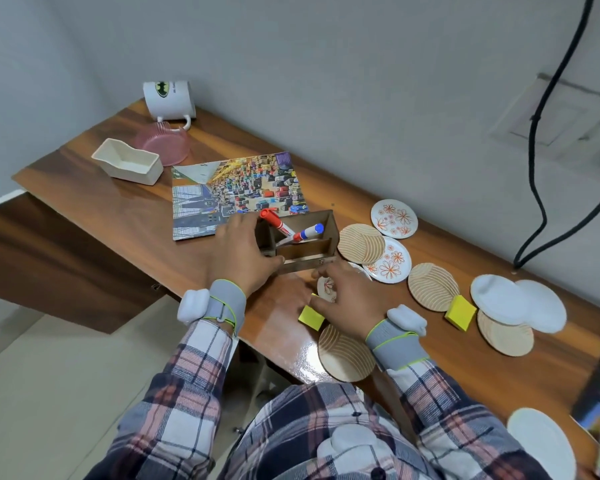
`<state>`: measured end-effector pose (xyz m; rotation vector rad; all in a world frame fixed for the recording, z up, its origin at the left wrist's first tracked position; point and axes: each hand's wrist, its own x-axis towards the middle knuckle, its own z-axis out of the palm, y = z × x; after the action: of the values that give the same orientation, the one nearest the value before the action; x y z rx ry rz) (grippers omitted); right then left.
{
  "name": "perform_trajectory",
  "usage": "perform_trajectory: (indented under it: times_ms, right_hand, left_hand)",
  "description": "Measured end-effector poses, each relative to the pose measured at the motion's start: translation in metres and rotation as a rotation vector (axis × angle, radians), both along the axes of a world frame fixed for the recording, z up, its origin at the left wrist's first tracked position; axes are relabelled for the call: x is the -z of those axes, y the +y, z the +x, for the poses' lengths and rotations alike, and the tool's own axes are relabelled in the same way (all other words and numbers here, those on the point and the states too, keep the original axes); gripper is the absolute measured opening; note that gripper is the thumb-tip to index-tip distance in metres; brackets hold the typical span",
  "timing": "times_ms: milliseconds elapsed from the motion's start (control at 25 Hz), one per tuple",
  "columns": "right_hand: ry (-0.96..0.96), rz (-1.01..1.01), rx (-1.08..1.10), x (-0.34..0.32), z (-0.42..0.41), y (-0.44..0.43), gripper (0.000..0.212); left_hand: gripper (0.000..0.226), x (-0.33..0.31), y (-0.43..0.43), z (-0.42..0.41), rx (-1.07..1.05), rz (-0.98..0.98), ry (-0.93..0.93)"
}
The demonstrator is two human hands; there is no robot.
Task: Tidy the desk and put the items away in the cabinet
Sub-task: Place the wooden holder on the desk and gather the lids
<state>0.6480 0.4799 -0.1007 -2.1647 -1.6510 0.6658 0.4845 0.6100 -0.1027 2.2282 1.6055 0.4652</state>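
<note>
A wooden desk (125,216) set against a grey wall is seen from the head camera, with both hands at a small brown pen holder (300,242). The holder's left end is gripped by the left hand (239,251), its fingers (274,260) wrapped around the box's near corner and clamped on it. A red marker (278,223) and a blue-capped marker (310,232) are carried in the holder's rear compartment, leaning just above those fingers. The right hand (350,292) is spread low over the desk just in front of the holder, fingers apart and gripping nothing; whether their tips touch the box cannot be told. A floral coaster (326,289) and a yellow sticky-note block (310,317) are partly covered beneath that hand.

Beyond the left fingers, a colourful printed booklet (236,188) is laid flat, and farther off a cream rectangular tray (129,164), a pink plastic basket (167,147) and a white mug (168,98) lying on its side are grouped at the desk's far corner. To the right of the right fingers, round patterned coasters (394,218) and white discs (499,297) are scattered in overlapping clusters, with a second yellow block (460,312) among them. A striped coaster (345,355) is set at the desk's near edge, by the right wrist. Grey bands are worn on both wrists.
</note>
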Motion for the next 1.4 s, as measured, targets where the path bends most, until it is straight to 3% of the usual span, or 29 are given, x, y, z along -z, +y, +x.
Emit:
perform_trajectory:
  times_ms: [160, 240, 640, 1200, 1400]
  right_hand:
    - [-0.102, -0.137, -0.125, 0.003, -0.005, -0.003, 0.061]
    - [-0.146, -0.165, -0.151, 0.004, -0.008, -0.003, 0.064]
    - [-0.107, -0.088, -0.125, 0.005, -0.01, -0.004, 0.026]
    - [-0.021, 0.279, 0.081, -0.004, -0.003, 0.011, 0.023]
    - [-0.077, 0.305, 0.057, -0.007, -0.01, 0.026, 0.019]
  left_hand:
    - [0.085, -0.001, 0.001, 0.004, 0.002, -0.011, 0.012]
    - [0.085, -0.001, 0.001, 0.004, 0.003, -0.004, 0.014]
    - [0.085, -0.002, 0.001, 0.004, 0.016, -0.019, 0.055]
    - [0.083, -0.005, -0.01, 0.006, 0.041, -0.025, 0.108]
    - [0.085, -0.004, -0.011, 0.005, 0.057, -0.021, 0.098]
